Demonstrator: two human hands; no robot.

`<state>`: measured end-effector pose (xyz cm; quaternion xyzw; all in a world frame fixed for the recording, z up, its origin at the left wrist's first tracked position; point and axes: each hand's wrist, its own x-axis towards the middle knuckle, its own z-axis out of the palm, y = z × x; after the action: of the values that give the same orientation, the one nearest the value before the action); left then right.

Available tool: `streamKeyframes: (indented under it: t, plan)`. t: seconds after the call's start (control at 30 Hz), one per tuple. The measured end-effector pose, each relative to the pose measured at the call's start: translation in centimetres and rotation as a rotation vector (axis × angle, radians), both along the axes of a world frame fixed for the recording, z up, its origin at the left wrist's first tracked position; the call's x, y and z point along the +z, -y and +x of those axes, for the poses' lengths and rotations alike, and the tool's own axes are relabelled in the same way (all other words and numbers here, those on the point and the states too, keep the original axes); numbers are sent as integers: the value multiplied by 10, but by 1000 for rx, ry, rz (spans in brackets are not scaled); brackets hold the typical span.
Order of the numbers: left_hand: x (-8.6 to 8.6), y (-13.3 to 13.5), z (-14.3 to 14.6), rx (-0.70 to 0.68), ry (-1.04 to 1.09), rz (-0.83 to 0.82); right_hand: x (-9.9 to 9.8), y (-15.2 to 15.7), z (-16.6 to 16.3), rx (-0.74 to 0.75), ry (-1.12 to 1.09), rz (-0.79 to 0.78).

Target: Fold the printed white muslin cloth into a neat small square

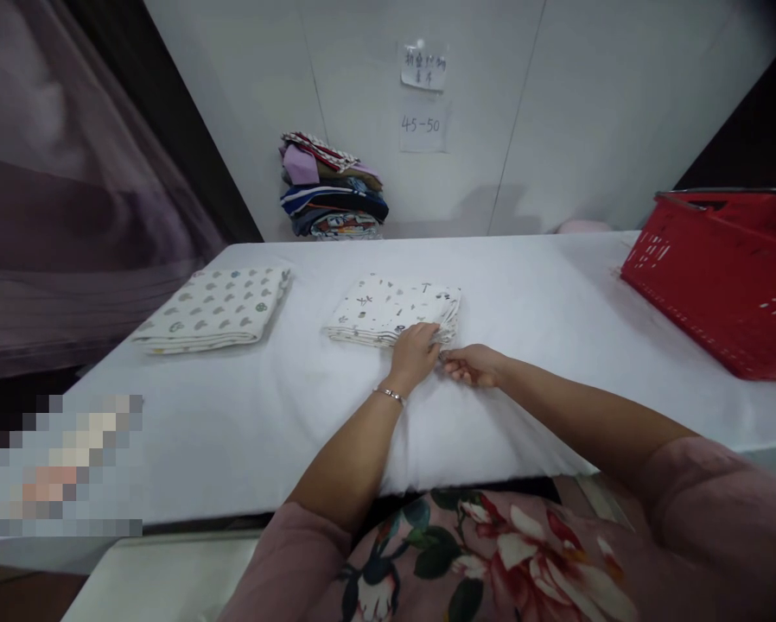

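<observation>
A folded white cloth (388, 302) with small dark and grey printed figures lies on the white-covered table in front of me. My left hand (416, 352) grips its near right edge, fingers over the top and thumb by the edge. Just right of it, my right hand (471, 364) is closed, its fingertips pinching a bit of the same cloth at the near right corner. The cloth's right end looks bunched and uneven, and the fingers partly hide that corner. Off to the left lies another folded white cloth (216, 307), printed with rows of grey shapes.
A stack of folded fabrics (334, 186) stands at the table's far side against the wall. A red plastic basket (718, 276) sits at the right on the table (543, 302). Paper notes (422, 95) hang on the wall. Dark pinkish drapery (70, 190) fills the left side.
</observation>
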<state>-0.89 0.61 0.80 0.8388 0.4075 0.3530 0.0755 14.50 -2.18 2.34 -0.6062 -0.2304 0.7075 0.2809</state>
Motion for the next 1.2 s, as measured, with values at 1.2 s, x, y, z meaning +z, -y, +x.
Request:
streamKeyframes:
  t: [1.2]
  plan:
    - [4, 8, 0, -14, -106, -38, 20, 15, 9, -75, -328, 121]
